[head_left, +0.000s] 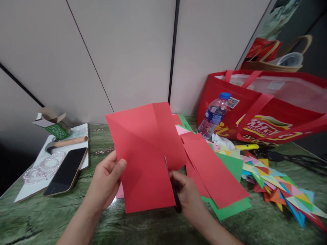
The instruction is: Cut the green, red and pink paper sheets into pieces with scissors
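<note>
My left hand (108,177) grips the left edge of a red sheet of paper (143,160), thumb on the front face. A crease runs down the sheet towards its right side. My right hand (184,190) is closed on black-handled scissors (177,200). The scissors' blade shows in a cut that has come up from the lower edge, and the strip right of the cut bends aside. Most of the scissors is hidden behind the paper and my fingers. Cut red strips (214,170) lie on green paper (230,209) just right of my right hand.
A water bottle (214,115) and a red shopping bag (255,112) stand at the back right. Folded colourful paper pieces (283,190) and a yellow tube (246,147) lie right. At left are a phone (67,172), a small hammer-like tool (67,142), beads (44,168) and a green box (57,128).
</note>
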### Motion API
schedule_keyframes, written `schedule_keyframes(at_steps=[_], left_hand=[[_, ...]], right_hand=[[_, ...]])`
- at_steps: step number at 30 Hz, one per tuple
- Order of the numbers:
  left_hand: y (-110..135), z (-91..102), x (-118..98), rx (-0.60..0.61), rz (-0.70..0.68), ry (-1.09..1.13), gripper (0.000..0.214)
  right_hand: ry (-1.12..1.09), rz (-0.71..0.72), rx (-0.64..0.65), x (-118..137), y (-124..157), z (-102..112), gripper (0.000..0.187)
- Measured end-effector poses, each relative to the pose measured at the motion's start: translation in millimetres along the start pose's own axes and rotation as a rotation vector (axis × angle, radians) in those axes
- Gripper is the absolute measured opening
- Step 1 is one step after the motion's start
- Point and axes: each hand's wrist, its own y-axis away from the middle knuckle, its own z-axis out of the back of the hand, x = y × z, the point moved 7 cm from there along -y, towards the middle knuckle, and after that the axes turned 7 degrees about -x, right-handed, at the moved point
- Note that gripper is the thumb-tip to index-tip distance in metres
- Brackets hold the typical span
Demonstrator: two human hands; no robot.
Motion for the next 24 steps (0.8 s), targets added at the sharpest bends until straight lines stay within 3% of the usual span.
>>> schedule_keyframes(at_steps=[7, 16, 24], left_hand=[[1.7, 9.2, -0.7, -0.171, -0.013, -0.140, 0.025], [2.7, 8.2, -6.3, -0.167, -0.110, -0.602, 0.024], [4.1, 5.9, -8.2, -0.165, -0.158, -0.702, 0.026]], right_hand=[[0.009, 0.013, 0.067, 2.6, 6.7, -10.0, 0.015], [0.016, 0.041, 0.096, 3.7, 4.8, -8.8, 0.029], [-0.022, 0.018, 0.098, 2.4, 5.7, -8.2, 0.021]])
